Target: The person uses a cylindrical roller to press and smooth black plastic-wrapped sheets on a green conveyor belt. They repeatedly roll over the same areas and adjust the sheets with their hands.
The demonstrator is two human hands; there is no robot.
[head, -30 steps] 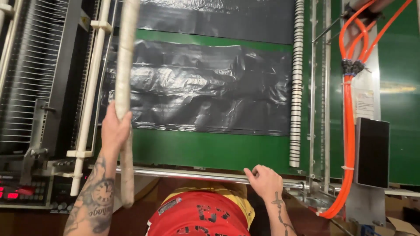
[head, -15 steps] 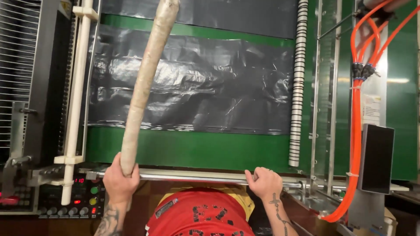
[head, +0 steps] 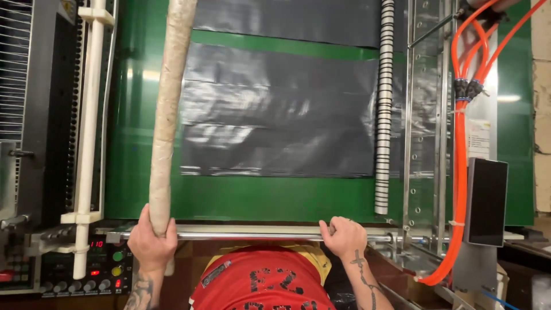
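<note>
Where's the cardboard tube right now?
In the head view, the cardboard tube stands left of centre, gripped at its lower end by the left hand, leaning across the green belt beside the black plastic sheet.

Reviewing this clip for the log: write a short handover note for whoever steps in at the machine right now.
Left hand: grip closed around the lower end of the long beige tube, which stands nearly upright over the green belt.
Right hand: fingers resting on the steel rail at the machine's front edge, holding nothing else.
Black plastic sheet lies flat on the belt, right of the tube.
Done: tube is in hand. Left: tube is not set down anywhere.
</note>
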